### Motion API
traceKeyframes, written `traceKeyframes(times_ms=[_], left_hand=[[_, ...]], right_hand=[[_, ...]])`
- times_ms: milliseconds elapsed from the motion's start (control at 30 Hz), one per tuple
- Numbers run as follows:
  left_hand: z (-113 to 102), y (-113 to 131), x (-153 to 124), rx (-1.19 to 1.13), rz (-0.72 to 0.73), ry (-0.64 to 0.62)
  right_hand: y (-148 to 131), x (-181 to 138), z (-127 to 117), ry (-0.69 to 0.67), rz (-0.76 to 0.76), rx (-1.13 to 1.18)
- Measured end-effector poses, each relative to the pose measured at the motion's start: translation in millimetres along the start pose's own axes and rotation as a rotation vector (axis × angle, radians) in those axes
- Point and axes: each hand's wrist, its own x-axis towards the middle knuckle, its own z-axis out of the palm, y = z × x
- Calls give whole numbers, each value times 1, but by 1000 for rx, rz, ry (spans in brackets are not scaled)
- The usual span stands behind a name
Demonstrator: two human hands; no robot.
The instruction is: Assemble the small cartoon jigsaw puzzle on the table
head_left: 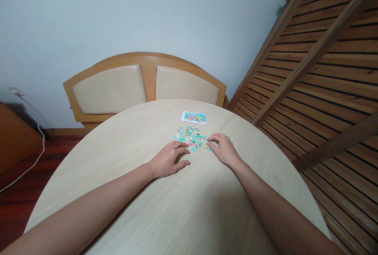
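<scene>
The left hand (pixel 169 159) lies low over the table, palm down, its thumb and fingers parted around a gap. A small loose piece of pale green and dark printed puzzle (pixel 189 160) sits right at the tip of its thumb; whether the two touch is too small to tell. The right hand (pixel 225 148) is curled at the right edge of the pile, thumb and forefinger close to each other, and I cannot tell whether a piece is pinched between them.

Between and just beyond the hands spreads a loose, jumbled pile of small turquoise, yellow and pink jigsaw pieces (pixel 189 132). Past the pile, and apart from it, a flat rectangular white-edged card with a turquoise, pink and yellow cartoon picture (pixel 195 117) lies slightly askew.

All of these are on a round, pale wood-grained table (pixel 132 211). Behind its far edge rises a curved light-brown wooden backrest with two cream padded panels (pixel 151 77), before a pale blue-grey wall (pixel 147 11). A brown slatted wooden frame (pixel 319 70) leans at the right; a thin white cable (pixel 43 145) hangs at the left above a dark red wooden floor (pixel 59 150).
</scene>
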Motion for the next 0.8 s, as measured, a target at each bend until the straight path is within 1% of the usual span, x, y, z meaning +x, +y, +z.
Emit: traceKeyframes(times_ms=[167, 300, 433, 533, 633, 733, 800], left_hand=[[0, 0, 1, 3, -3, -7], [-1, 0, 1, 10, 3, -13], [0, 0, 0, 6, 4, -7], [0, -1, 0, 9, 8, -7], [0, -1, -1, 14, 9, -9], [0, -1, 0, 15, 5, -10], [0, -1, 0, 18, 4, -8]], right_hand=[[4, 0, 4, -14, 47, 39], [8, 1, 6, -13, 46, 53], [16, 2, 7, 35, 38, 39], [18, 2, 4, 75, 64, 3], [13, 2, 1, 77, 75, -9], [-1, -1, -3, 40, 44, -11], [-12, -3, -6, 12, 49, -39]])
